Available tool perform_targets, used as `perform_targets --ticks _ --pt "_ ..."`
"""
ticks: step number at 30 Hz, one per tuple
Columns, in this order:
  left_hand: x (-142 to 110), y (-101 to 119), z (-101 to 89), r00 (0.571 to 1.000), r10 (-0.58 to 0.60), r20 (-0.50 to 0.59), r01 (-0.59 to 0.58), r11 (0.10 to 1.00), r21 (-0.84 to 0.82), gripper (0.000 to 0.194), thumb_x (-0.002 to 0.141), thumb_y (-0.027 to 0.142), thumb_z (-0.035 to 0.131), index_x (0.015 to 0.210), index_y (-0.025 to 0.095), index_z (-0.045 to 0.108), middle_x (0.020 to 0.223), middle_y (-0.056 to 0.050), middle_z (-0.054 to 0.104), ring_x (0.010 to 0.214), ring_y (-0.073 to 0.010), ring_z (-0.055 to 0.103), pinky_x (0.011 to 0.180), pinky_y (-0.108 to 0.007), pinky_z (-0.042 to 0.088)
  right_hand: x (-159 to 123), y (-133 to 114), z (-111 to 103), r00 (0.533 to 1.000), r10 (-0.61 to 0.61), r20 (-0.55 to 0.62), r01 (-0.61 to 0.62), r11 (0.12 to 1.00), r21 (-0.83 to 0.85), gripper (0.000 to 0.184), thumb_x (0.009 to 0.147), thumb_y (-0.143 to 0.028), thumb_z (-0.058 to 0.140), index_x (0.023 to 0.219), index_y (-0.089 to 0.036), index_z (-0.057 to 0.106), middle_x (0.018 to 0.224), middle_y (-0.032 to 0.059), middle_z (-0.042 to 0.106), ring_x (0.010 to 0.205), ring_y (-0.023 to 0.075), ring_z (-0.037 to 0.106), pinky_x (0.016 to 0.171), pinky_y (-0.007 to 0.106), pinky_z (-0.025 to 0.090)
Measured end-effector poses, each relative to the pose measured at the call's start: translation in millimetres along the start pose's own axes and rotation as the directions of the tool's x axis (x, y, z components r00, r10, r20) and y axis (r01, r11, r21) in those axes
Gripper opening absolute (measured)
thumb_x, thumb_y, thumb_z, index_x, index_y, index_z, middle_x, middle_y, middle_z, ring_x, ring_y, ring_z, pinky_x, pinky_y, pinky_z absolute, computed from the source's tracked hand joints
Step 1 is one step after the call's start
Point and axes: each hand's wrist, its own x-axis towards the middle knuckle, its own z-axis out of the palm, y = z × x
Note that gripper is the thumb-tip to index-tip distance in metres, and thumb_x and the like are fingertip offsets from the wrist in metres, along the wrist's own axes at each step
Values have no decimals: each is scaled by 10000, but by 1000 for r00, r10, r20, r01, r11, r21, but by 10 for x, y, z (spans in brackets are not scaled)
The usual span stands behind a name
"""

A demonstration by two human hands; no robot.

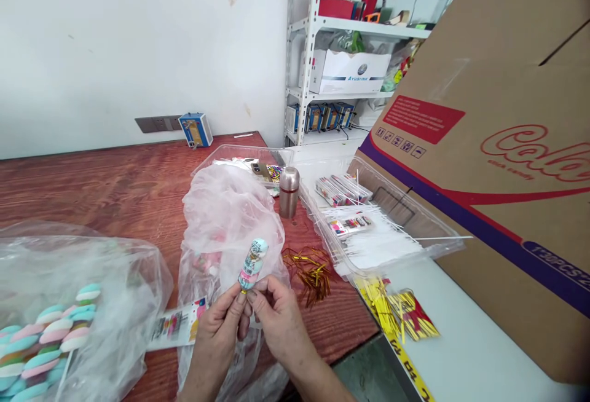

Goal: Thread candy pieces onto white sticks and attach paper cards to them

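Note:
My left hand (pixel 221 328) and my right hand (pixel 276 316) meet at the near edge of the red wooden table (pixel 115 187). Together they pinch the base of a wrapped pastel twisted marshmallow candy (pixel 253 263), which stands tilted above my fingers in its printed clear wrapper. Both hands are closed around its lower end. Just behind stands a crumpled clear plastic bag (pixel 225 217). A small heap of gold twist ties (pixel 310 270) lies to the right of my hands.
A clear bag of pastel marshmallow candies (pixel 50 334) sits at the left. A copper-coloured flask (pixel 289 191) stands mid-table. A clear tray with white sticks and wrappers (pixel 369 230), yellow ties (pixel 396 316), a big cardboard box (pixel 498 162) and a shelf unit (pixel 350 51) fill the right.

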Motion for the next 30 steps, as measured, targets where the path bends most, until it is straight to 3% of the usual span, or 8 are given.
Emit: perform_targets --ticks 5,9,12,15,18,21,26,30 --pt "68 177 -202 944 24 328 -19 1000 -19 345 877 436 624 1132 226 726 922 -80 714 836 -199 646 796 -326 541 -57 -199 -163 992 -5 130 36 971 -238 182 910 -311 538 764 -205 517 653 -47 526 604 109 494 577 220 368" --pt "59 417 -420 873 198 446 -317 925 211 255 920 376 554 895 282 791 1368 -84 586 1288 -293 511 1034 -459 463 -126 -261 -259 986 -101 131 160 774 -612 137 873 -122 502 761 -198 516 746 -24 553 708 126 508 646 238 351" --pt "22 518 -449 808 343 478 -559 701 442 359 948 269 460 811 314 788 1285 -73 630 1257 -269 531 994 -429 497 -173 -314 -292 967 -232 106 235 648 -725 137 899 -123 473 788 -201 496 788 0 554 747 146 514 671 256 349" --pt "0 544 -391 788 397 471 -615 560 556 362 940 201 434 910 318 775 969 -67 675 918 -189 638 765 -275 551 -242 -392 -260 940 -288 181 326 605 -726 118 918 -137 463 831 -203 509 807 8 552 756 149 517 676 258 351" --pt "-11 565 -367 831 393 394 -552 671 496 320 949 211 447 975 279 758 860 -50 640 780 -155 620 671 -220 529 -294 -408 -190 926 -240 292 377 639 -670 99 887 -131 489 823 -203 510 795 -1 548 727 138 513 655 250 351" --pt "-30 603 -408 831 431 352 -548 744 382 307 948 225 468 1034 306 752 908 -53 652 845 -173 628 730 -249 537 -276 -357 -162 971 -164 175 238 733 -637 131 880 -146 493 764 -205 497 744 -16 537 686 128 499 618 241 344" --pt "-76 558 -387 791 243 561 -482 813 327 351 955 201 432 937 316 764 861 -31 654 811 -153 622 751 -241 516 -222 -378 -191 987 -116 116 160 832 -532 154 892 -177 499 742 -205 519 685 -42 500 640 112 468 594 225 345" --pt "-67 444 -380 885 103 454 -267 912 313 297 947 286 460 1014 265 748 943 -63 695 883 -199 637 808 -290 527 -269 -412 -147 974 -107 200 205 792 -575 146 834 -107 525 723 -202 543 697 -43 515 660 109 475 607 222 345"
